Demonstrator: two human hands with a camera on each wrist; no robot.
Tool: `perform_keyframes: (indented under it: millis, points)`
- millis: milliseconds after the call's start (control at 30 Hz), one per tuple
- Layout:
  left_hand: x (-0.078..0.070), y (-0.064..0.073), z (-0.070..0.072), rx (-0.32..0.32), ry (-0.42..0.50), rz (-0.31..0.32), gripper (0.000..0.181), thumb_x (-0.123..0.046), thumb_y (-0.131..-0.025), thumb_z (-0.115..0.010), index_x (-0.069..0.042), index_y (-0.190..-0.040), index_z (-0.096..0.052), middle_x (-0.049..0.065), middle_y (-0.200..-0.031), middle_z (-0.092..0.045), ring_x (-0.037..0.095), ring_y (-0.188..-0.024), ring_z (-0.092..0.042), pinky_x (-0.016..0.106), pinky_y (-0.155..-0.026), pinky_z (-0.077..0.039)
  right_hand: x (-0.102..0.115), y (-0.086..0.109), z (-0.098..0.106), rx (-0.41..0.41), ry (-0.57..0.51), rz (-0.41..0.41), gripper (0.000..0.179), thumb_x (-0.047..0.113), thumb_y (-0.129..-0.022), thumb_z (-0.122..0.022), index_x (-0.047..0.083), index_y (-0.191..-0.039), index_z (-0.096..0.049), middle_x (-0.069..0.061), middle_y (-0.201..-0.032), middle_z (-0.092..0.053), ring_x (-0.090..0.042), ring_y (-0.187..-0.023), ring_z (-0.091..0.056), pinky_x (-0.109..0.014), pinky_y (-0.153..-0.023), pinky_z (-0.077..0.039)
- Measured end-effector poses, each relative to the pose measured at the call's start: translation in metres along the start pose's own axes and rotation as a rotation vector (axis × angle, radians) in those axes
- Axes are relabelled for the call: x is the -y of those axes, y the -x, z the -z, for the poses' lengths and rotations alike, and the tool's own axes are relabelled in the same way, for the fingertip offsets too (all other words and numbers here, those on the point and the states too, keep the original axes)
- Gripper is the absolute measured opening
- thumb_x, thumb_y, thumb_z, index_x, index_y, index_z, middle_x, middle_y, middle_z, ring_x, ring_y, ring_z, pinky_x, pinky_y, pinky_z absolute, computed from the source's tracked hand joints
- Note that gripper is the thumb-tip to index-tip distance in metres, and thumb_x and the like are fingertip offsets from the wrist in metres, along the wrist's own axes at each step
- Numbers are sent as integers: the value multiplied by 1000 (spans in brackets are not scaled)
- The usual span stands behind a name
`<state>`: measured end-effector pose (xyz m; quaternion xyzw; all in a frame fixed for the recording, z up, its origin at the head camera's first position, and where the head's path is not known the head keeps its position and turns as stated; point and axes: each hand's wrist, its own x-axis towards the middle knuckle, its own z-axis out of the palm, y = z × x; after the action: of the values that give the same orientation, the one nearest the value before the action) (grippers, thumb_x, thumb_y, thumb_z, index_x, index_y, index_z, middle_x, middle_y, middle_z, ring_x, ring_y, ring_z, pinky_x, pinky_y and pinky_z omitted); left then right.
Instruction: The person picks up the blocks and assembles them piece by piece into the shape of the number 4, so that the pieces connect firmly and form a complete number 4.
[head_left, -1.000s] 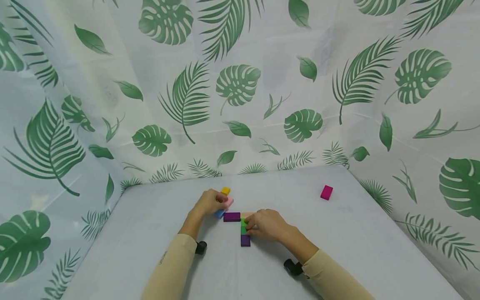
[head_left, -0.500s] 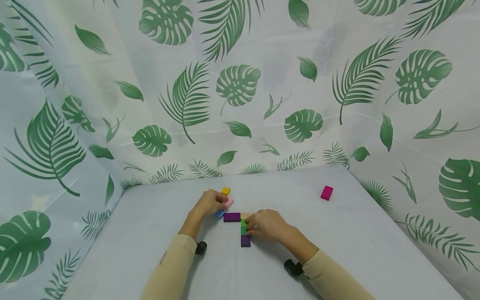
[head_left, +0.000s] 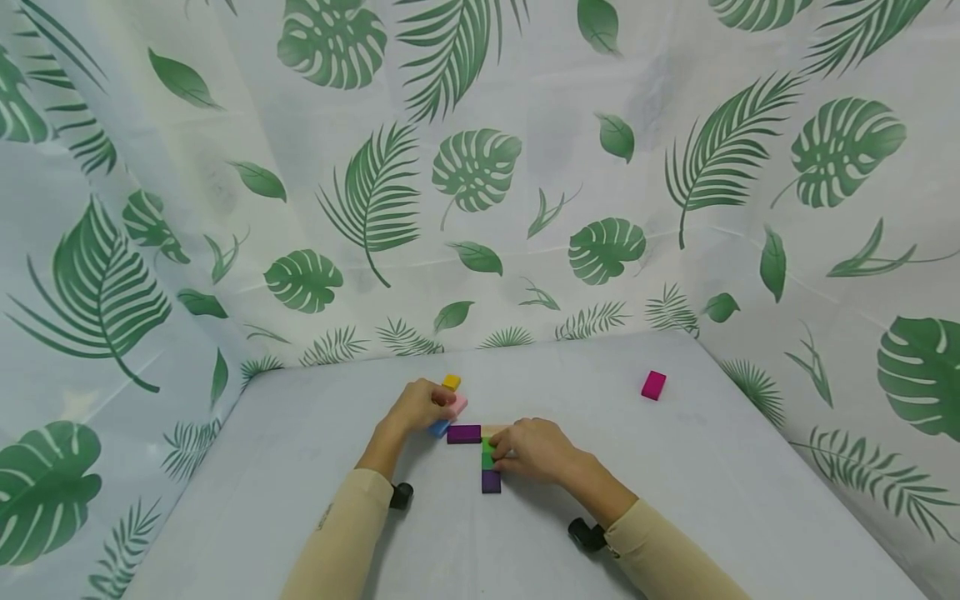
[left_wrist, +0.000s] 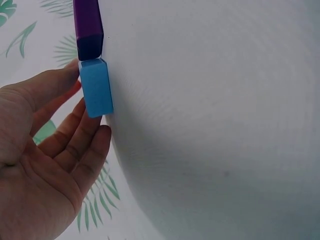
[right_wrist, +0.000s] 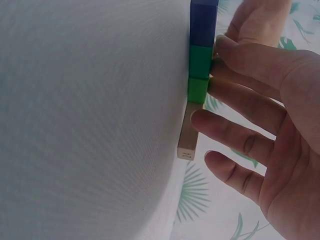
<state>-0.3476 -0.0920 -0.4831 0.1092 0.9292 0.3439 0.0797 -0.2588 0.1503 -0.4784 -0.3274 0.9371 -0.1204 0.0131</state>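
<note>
In the head view, my left hand point(head_left: 418, 406) pinches a pink block point(head_left: 460, 405) between thumb and fingers. A blue block point(left_wrist: 97, 87) sits right below them, end to end with a purple block point(head_left: 464, 434). A pale wooden block point(right_wrist: 188, 131) continues the row to the right. From it a light green block point(right_wrist: 198, 90), a green block point(right_wrist: 200, 61) and a dark violet block point(head_left: 491, 482) run toward me in a line. Fairly straight, the fingers of my right hand point(head_left: 538, 451) lie along this line's right side, tips at the green and wooden blocks.
Beyond the pink block lies a yellow block point(head_left: 451, 382). A magenta block point(head_left: 653, 386) lies apart at the far right of the white-covered table point(head_left: 300, 467). Leaf-patterned sheets point(head_left: 525, 208) hang behind and on both sides.
</note>
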Motion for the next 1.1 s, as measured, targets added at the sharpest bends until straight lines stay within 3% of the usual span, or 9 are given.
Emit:
perform_keyframes:
  millis: [867, 1100]
  points:
    - [2, 1, 1, 1, -20, -35, 34, -25, -93, -81, -9, -123, -76, 7, -108, -73, 20, -92, -62, 39, -89, -57, 0, 1, 1, -2, 8, 0, 20, 35, -92, -80, 21, -106, -85, 5, -122, -77, -17, -111, -73, -41, -95, -58]
    - [1, 1, 2, -4, -31, -19, 32, -26, -95, -77, -10, -122, -75, 8, -111, -73, 21, -94, -64, 41, -89, -58, 1, 1, 2, 1, 4, -5, 19, 34, -91, -81, 22, -105, -85, 6, -121, -77, -17, -110, -73, -41, -95, -58]
